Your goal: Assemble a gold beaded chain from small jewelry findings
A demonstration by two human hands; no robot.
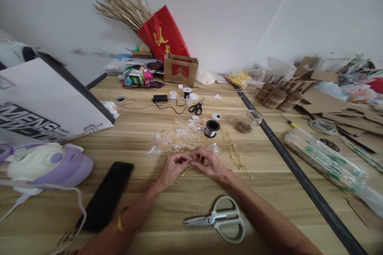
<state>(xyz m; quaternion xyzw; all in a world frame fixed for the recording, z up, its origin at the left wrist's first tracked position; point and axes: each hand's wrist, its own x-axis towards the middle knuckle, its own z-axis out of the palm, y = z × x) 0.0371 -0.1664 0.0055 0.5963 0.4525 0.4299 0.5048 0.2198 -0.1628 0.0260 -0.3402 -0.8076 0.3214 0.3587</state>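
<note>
Near the middle of the wooden table (143,207), my left hand (175,167) and my right hand (209,162) meet fingertip to fingertip. Both pinch thin gold beaded strands (184,173), which hang just below the fingers; the exact piece between the tips is too small to make out. Beyond the hands lie small clear bags (167,139) with gold and silver beads. A spool of wire (212,128) stands behind my right hand, and a gold chain (231,147) lies to its right. Pale-handled scissors (221,219) rest nearer me, partly open.
A black phone (107,195) and a purple-white device (50,165) with a cable are at left. Black scissors (196,106) lie farther back. Right of the dark strip (287,155) are packaged sticks (326,161) and small woven baskets (277,95). A red bag (167,36) leans on the wall.
</note>
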